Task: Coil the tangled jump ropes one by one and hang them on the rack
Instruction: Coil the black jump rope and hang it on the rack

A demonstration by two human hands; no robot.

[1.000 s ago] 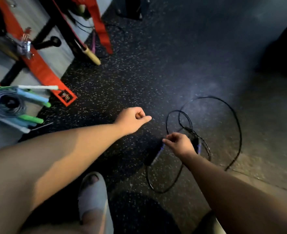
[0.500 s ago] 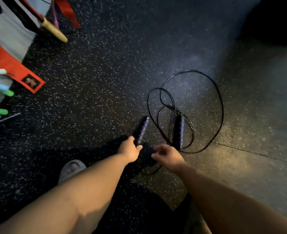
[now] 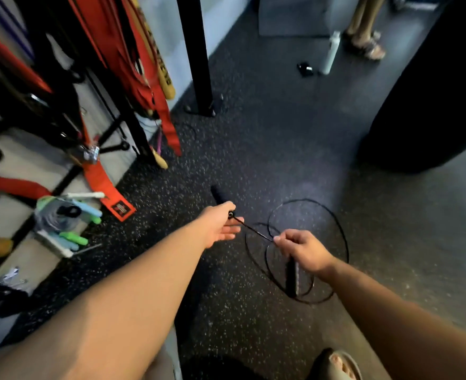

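Observation:
A thin black jump rope [image 3: 308, 204] hangs in loose loops over the speckled floor. My left hand [image 3: 220, 223] holds one black handle [image 3: 218, 193], which sticks up past the knuckles. My right hand [image 3: 300, 249] pinches the cord a short way from that handle, and the stretch between my hands is taut. The second black handle [image 3: 292, 278] dangles below my right hand among the loops. On the left stands the rack [image 3: 48, 86], and coiled ropes with green and blue handles [image 3: 64, 218] lie at its foot.
Red and orange straps [image 3: 100, 182] hang from the rack. A black post [image 3: 196, 56] is bolted to the floor behind it. A large dark punching bag [image 3: 432, 86] fills the right. Far back stand a white bottle [image 3: 330, 53] and another person's feet [image 3: 366, 45]. My foot [image 3: 336, 363] shows at the bottom.
My hands took the rope off the floor: the left now holds a handle raised, the right pinches the cord. The view lifted toward the rack.

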